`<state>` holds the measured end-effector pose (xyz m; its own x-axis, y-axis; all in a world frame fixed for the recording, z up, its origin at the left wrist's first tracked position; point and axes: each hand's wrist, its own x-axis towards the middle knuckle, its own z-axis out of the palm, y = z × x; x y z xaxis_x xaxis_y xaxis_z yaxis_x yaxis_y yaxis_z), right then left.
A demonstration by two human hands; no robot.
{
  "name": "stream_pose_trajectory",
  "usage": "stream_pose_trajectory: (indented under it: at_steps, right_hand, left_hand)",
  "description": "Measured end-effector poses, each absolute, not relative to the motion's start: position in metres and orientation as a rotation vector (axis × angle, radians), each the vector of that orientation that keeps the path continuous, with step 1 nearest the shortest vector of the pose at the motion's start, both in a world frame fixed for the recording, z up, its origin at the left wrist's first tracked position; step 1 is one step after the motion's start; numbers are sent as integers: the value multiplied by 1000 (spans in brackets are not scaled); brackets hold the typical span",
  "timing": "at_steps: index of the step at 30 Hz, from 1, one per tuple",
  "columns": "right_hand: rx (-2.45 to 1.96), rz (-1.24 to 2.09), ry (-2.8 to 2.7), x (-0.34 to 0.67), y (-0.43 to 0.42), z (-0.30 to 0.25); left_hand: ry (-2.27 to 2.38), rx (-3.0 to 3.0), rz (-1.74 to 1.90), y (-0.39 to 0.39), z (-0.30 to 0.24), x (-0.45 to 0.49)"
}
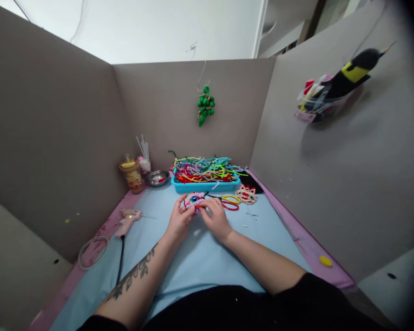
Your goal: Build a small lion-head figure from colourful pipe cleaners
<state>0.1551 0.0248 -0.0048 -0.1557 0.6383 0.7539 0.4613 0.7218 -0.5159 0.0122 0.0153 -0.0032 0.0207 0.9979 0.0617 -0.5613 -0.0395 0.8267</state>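
Observation:
Between my two hands is a small pipe-cleaner figure (194, 199) in pink, blue and red, raised a little over the blue cloth. My left hand (180, 217) grips its left side, thumb in front and fingers behind. My right hand (214, 216) pinches at a small orange-red bit on the figure's lower front; the fingertips partly cover it. Just behind my right hand lie scissors (230, 202) with yellow and red handles. A cream and red pipe-cleaner piece (247, 195) rests right of them.
A blue tray (207, 187) piled with coloured pipe cleaners stands at the back. Left of it are a metal bowl (158, 178) and a lidded cup (132, 174). A pink glue gun (128, 223) with its cord lies left. A green ornament (206, 105) hangs on the back panel.

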Motion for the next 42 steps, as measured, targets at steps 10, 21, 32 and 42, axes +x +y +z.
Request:
stream_pose_trajectory:
  at_steps: [10, 21, 32, 42]
  right_hand:
    - [-924, 186, -1840, 156, 25, -4]
    - [-897, 218, -1829, 157, 28, -6]
    - [-934, 281, -1935, 156, 36, -15]
    - [-913, 320, -1930, 151, 35, -17]
  left_hand:
    - [719, 842, 1422, 16, -5, 13]
    - [746, 875, 1425, 14, -1, 12]
    - [960, 884, 1101, 23, -10, -3]
    - [1365, 1510, 1427, 22, -8, -20]
